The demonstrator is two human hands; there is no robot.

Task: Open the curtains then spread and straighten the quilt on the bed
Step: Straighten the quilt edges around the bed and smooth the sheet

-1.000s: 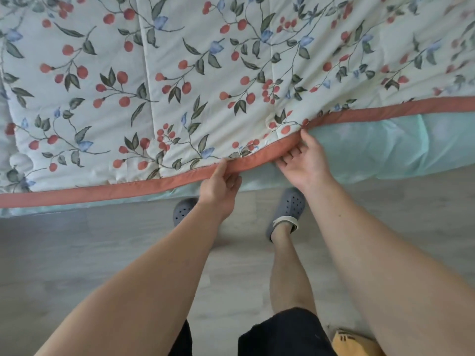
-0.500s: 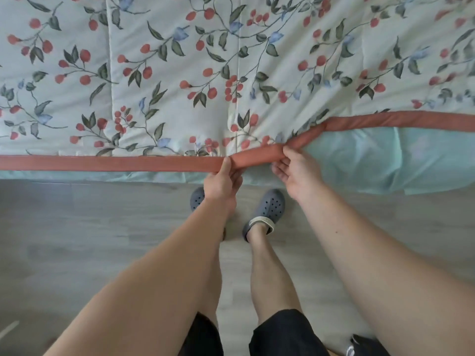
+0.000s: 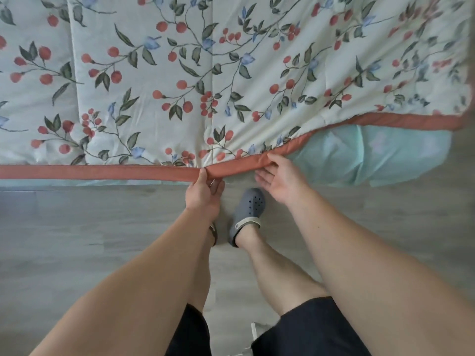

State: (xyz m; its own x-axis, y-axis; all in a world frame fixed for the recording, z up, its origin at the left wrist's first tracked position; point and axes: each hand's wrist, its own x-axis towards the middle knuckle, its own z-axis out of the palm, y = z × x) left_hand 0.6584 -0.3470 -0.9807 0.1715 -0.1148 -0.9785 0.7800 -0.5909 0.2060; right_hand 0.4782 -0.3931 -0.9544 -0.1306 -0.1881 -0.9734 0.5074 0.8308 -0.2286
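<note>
Cotton-looking floral quilt (image 3: 231, 80) covers the bed, its terracotta border (image 3: 102, 172) at the edge. Left hand (image 3: 204, 195) pinches the border; right hand (image 3: 281, 181), fingers loosely spread, seems only to touch it.

Cream quilt (image 3: 231, 73) printed with red berries, dark green leaves and small blue flowers, terracotta-red border (image 3: 102, 172), pale mint sheet (image 3: 372, 155) beneath, grey wood-grain floor (image 3: 77, 227), grey-blue clog (image 3: 250, 204), black shorts (image 3: 308, 330)
</note>
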